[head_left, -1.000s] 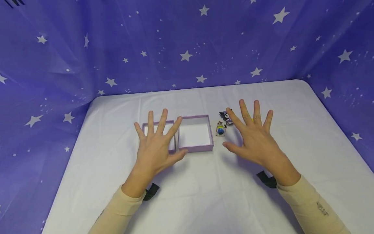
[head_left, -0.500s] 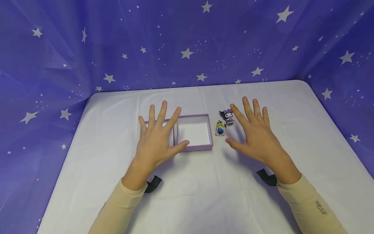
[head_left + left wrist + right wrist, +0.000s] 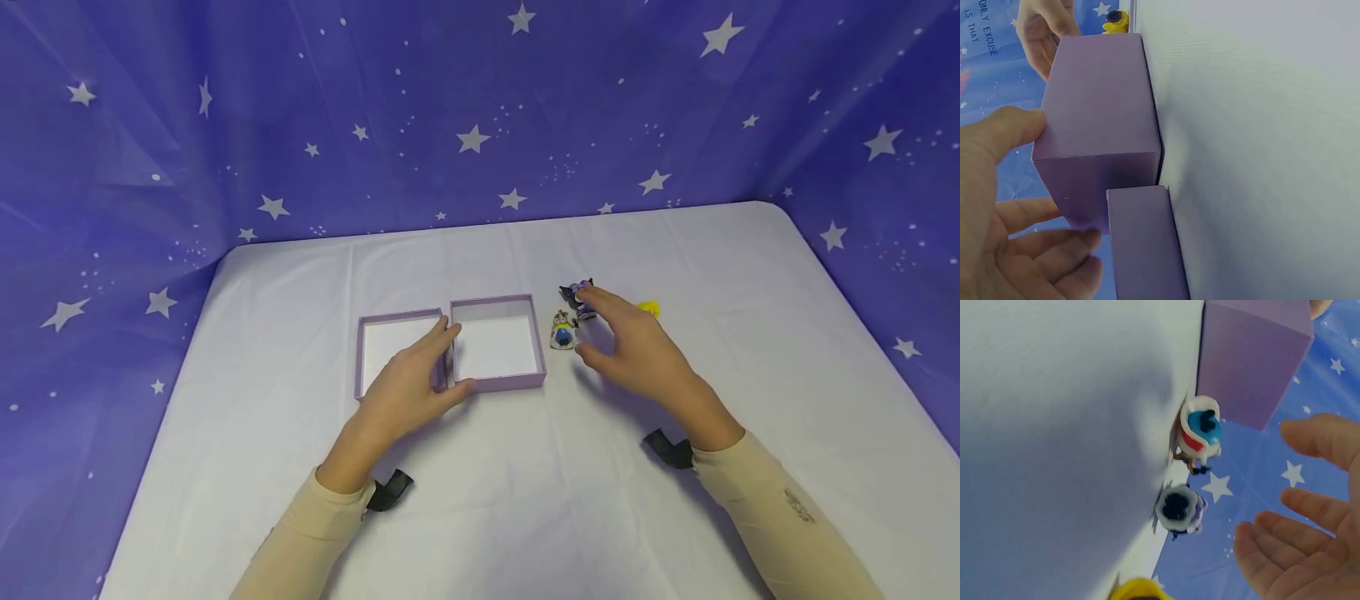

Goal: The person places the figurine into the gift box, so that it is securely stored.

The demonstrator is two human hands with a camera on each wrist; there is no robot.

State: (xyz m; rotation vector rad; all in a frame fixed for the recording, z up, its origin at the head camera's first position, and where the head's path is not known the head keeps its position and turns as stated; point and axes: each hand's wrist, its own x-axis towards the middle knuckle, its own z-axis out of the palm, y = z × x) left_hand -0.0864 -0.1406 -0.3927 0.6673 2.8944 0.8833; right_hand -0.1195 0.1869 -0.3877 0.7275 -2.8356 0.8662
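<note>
My left hand (image 3: 405, 387) is at a lilac box (image 3: 510, 383), thumb by its near wall and fingers over its left side. In the left wrist view the thumb meets the box's corner (image 3: 1097, 94) and the other fingers bend loosely beside it. A shallower lilac tray (image 3: 397, 315) lies just left, partly under this hand. My right hand (image 3: 645, 354) hovers with relaxed fingers and holds nothing. Near its fingertips are a small figurine with a blue front (image 3: 563, 335) and a black-and-purple figurine (image 3: 573, 295), partly hidden by the fingers.
A yellow figure (image 3: 649, 309) shows behind the right hand. Everything stands on a white cloth-covered table (image 3: 525, 500). A blue-purple star curtain (image 3: 412, 100) borders the back and sides. Black straps (image 3: 392, 492) hang under both wrists.
Both hands were spread flat above the table. The left has come down to the lilac box with its fingers bent closer. The right has relaxed its fingers beside the figurines.
</note>
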